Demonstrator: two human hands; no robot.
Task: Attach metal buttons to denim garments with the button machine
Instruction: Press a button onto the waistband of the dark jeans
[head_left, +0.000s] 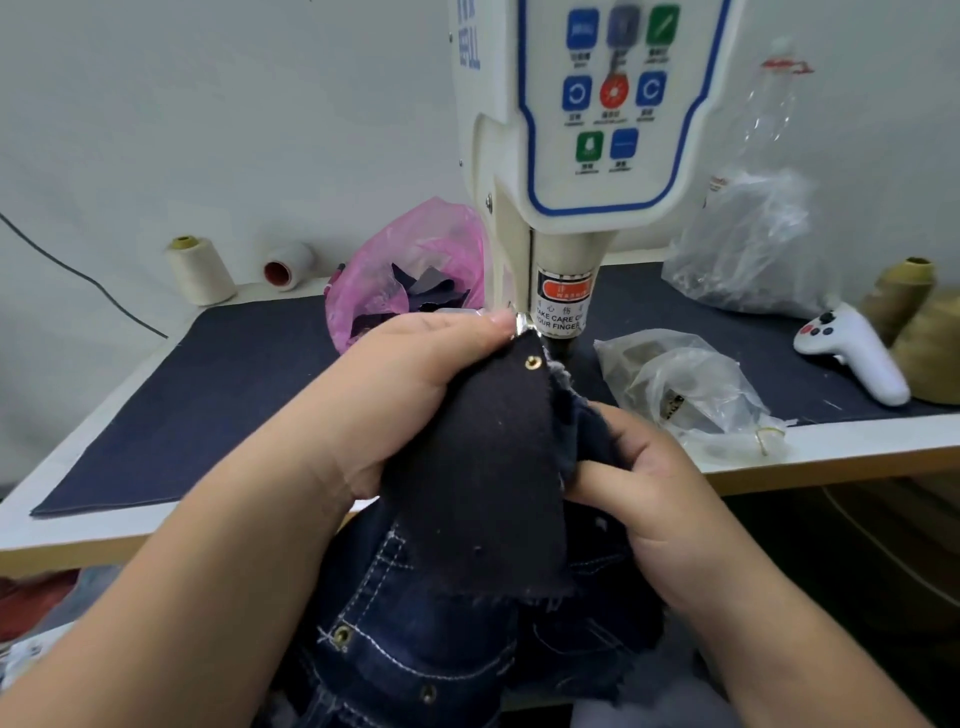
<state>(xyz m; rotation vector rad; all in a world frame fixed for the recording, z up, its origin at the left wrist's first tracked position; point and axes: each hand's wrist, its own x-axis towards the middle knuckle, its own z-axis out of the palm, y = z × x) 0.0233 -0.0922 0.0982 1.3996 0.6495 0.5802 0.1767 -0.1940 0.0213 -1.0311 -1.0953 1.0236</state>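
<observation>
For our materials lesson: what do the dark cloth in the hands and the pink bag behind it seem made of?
Dark navy cloth piece: woven denim, matte, judging by frayed edges; small brass-looking rivet, shiny. Translucent pink bag: thin plastic film, glossy and crinkled.

Button machine label — "TAKE CARE OF YOUR FINGER"

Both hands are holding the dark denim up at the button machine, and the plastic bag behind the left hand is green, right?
Not quite. The head view shows the plastic bag is pink, not green. The left hand and right hand do hold the dark denim at the button machine.
</observation>
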